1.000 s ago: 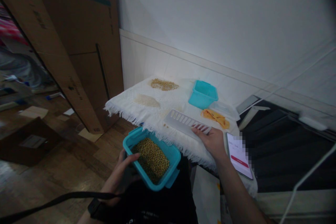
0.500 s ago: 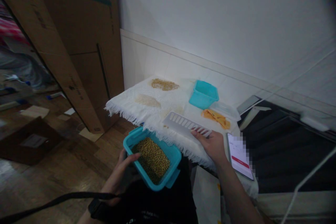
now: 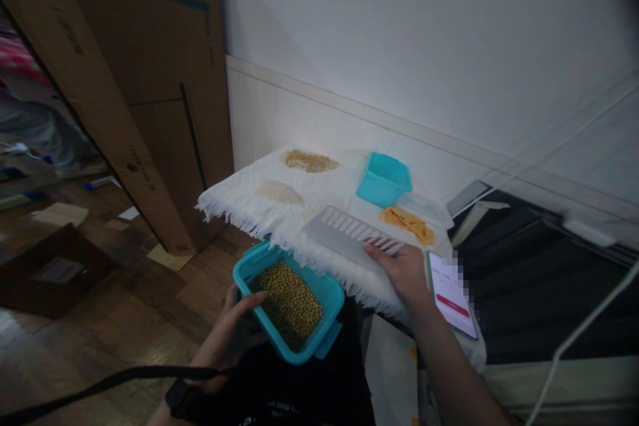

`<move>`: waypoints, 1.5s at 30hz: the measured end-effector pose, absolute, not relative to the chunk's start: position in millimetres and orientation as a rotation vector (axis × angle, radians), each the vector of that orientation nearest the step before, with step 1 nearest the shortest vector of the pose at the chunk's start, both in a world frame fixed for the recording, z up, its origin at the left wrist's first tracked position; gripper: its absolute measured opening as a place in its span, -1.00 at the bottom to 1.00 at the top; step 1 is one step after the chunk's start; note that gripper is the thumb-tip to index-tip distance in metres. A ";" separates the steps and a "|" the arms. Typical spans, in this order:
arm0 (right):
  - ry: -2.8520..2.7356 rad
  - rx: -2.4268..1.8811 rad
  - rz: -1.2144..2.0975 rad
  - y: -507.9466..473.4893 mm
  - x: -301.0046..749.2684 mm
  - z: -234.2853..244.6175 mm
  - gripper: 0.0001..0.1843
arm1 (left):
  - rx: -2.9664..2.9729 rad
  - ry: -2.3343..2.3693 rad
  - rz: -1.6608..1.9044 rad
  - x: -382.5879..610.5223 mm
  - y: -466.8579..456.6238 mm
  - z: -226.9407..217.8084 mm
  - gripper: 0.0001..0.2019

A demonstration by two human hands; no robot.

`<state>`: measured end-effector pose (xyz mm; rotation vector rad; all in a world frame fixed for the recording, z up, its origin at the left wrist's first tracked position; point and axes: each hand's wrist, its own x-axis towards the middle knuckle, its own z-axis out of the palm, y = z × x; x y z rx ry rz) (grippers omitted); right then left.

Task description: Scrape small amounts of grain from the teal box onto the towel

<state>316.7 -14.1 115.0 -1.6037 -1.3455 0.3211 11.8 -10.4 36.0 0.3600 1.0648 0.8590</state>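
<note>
My left hand (image 3: 233, 319) grips the near-left rim of a turquoise plastic tub (image 3: 285, 347), its thumb over the edge inside. Yellow soybeans (image 3: 294, 293) lie in the tub, with a darker greenish patch along one side. The tub is held just under the fringed front edge of a white cloth (image 3: 239, 196). In my right hand (image 3: 403, 273) is a flat white plastic strip with a row of slots (image 3: 339, 229). Its solid long side faces the front edge of the cloth, tilted low over it.
On the cloth are a soybean pile (image 3: 310, 161), a pale grain pile (image 3: 278, 191), another turquoise tub (image 3: 383, 180), an orange cloth (image 3: 407, 225), a clear lid (image 3: 429, 208) and a phone (image 3: 452, 294). A tall cardboard box (image 3: 164, 100) stands left; a white cable (image 3: 579, 343) hangs right.
The slotted strip has shifted slightly toward the front edge of the cloth and covers the spot where a few loose soybeans lay. The tub stays in nearly the same place.
</note>
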 end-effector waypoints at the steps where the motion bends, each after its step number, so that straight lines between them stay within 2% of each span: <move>1: -1.317 -1.576 0.372 -5.6 317.2 113.5 -0.61 | 0.375 1.045 0.862 12.0 -12.5 39.7 -0.39; 3: -1.291 -1.524 0.498 12.5 316.8 110.1 -0.57 | 0.398 1.003 0.870 12.1 -16.5 47.5 -0.45; 8: -1.264 -1.466 0.790 52.3 318.7 102.9 -0.43 | 0.385 0.969 0.875 10.0 -20.8 52.5 -0.46; 13: -1.209 -1.454 0.923 81.4 336.8 96.8 -0.38 | 0.395 0.910 0.866 8.5 -21.8 43.8 -0.43; 25: -1.087 -1.485 0.904 144.6 367.9 95.2 -0.34 | 0.364 0.905 0.858 7.6 -23.9 49.4 -0.18; 31: -1.098 -1.476 0.855 156.6 375.9 97.5 -0.36 | 0.345 0.882 0.841 7.3 -22.2 47.0 -0.14; 38: -1.227 -1.497 1.001 151.3 360.4 96.0 -0.35 | 0.347 0.893 0.884 9.8 -23.4 55.8 -0.13; 45: -1.179 -1.599 0.827 160.7 373.6 101.6 -0.28 | 0.361 0.896 0.856 8.8 -22.9 56.4 -0.16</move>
